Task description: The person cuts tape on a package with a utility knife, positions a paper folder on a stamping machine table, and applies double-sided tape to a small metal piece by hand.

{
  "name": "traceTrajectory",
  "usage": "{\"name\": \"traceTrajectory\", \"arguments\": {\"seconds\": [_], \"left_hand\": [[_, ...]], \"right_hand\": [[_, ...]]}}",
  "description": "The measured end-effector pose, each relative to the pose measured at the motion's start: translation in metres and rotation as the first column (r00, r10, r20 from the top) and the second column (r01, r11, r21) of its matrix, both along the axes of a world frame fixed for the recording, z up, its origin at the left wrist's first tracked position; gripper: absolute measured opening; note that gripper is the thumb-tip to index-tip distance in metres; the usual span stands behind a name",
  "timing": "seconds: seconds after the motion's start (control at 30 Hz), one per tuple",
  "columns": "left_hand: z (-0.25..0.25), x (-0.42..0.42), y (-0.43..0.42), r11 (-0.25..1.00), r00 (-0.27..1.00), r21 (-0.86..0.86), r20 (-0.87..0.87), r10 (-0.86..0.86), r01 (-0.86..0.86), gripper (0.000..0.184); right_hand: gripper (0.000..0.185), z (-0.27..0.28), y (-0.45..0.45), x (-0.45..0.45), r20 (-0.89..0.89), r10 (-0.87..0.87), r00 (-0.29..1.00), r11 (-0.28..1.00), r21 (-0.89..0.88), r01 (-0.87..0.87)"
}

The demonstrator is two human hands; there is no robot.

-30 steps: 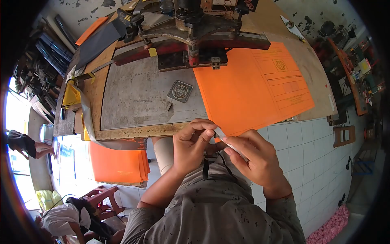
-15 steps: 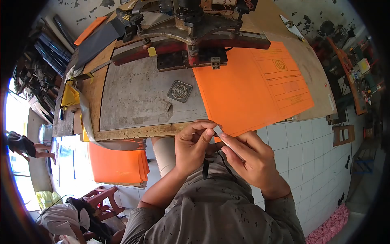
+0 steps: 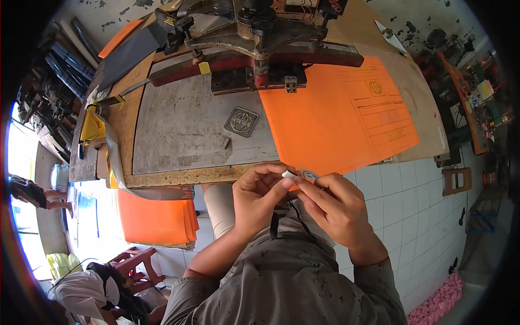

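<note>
My left hand (image 3: pixel 253 196) is closed, thumb and forefinger pinching a small white strip (image 3: pixel 288 174). Close against it, my right hand (image 3: pixel 337 208) grips a thin white tape roll (image 3: pixel 309 175) with dark printing on its face; the fingers cover most of it. Both hands are just off the front edge of the worktable (image 3: pixel 189 176). Beyond them a square metal stamping plate (image 3: pixel 241 121) with a globe design lies on the grey board (image 3: pixel 179 124), near a small brownish block (image 3: pixel 225 142). Orange printed sheets (image 3: pixel 319 119) lie to the right.
A heavy press (image 3: pixel 260 46) with a red-edged bar spans the back of the table. Stacked orange sheets (image 3: pixel 154 216) sit below at left. Yellow foil (image 3: pixel 93 128) hangs at the left edge. Another person (image 3: pixel 86 290) bends at lower left, near a red stool (image 3: pixel 135 265).
The tape roll has turned in my right hand, so its printed face now shows. A white strip has come into view between my left fingertips. The table items have stayed put.
</note>
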State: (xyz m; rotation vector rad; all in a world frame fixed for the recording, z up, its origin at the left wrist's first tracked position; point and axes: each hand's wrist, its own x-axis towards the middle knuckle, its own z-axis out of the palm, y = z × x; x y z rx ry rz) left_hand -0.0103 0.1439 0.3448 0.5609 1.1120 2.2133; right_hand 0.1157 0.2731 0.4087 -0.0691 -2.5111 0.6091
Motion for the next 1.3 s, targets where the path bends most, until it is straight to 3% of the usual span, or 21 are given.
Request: {"name": "traceTrajectory", "arguments": {"seconds": [0.03, 0.13, 0.23, 0.43, 0.53, 0.63, 0.73, 0.83, 0.93, 1.03, 1.3], "left_hand": [[-0.002, -0.002, -0.001, 1.0, 0.999, 0.011, -0.038, -0.015, 0.015, 0.023], [0.002, -0.016, -0.003, 0.978, 0.947, -0.204, -0.321, -0.031, -0.037, 0.028], [0.022, -0.026, -0.003, 0.913, 0.564, -0.223, -0.826, 0.009, -0.341, 0.029], [0.051, -0.028, -0.01, 0.907, 0.553, -0.382, -0.801, -0.23, -0.175, 0.029], [0.043, -0.032, -0.009, 0.928, 0.465, -0.335, -0.856, -0.226, -0.164, 0.03], [0.042, -0.029, -0.006, 0.923, 0.622, -0.377, -0.742, -0.249, -0.081, 0.028], [0.034, -0.035, -0.006, 0.934, 0.644, -0.352, -0.729, -0.233, -0.061, 0.024], [0.023, -0.029, -0.005, 0.948, 0.777, -0.316, -0.606, -0.169, -0.04, 0.021], [0.026, -0.017, -0.002, 0.965, 0.973, -0.195, -0.11, -0.202, 0.178, 0.021], [0.007, -0.019, -0.005, 0.937, 0.959, -0.209, 0.009, -0.284, 0.28, 0.025], [0.001, -0.017, -0.003, 0.939, 0.954, -0.173, 0.009, -0.299, 0.296, 0.027]], "right_hand": [[0.039, 0.001, 0.0, -0.001, -0.014, 0.005, 1.0, 1.0, -0.021, -0.006], [0.038, 0.004, 0.005, -0.004, -0.078, 0.013, 0.997, 0.996, -0.084, -0.02], [0.038, 0.011, 0.012, -0.002, -0.067, 0.015, 0.998, 0.989, -0.145, -0.025], [0.035, 0.017, 0.023, -0.002, -0.032, 0.067, 0.997, 0.982, -0.173, -0.071], [0.034, 0.024, 0.024, 0.0, 0.026, 0.083, 0.996, 0.982, -0.171, -0.077], [0.032, 0.028, 0.023, 0.002, 0.056, 0.055, 0.997, 0.978, -0.202, -0.042], [0.032, 0.028, 0.026, 0.007, 0.066, 0.048, 0.997, 0.979, -0.203, -0.033], [0.036, 0.026, 0.024, 0.008, 0.052, 0.071, 0.996, 0.983, -0.173, -0.061], [0.04, 0.023, 0.018, 0.005, 0.021, 0.066, 0.998, 0.992, -0.105, -0.064], [0.04, 0.02, 0.014, 0.004, -0.006, 0.055, 0.998, 0.997, -0.051, -0.055], [0.039, 0.018, 0.011, 0.006, 0.042, 0.052, 0.998, 0.998, -0.022, -0.051]]}}
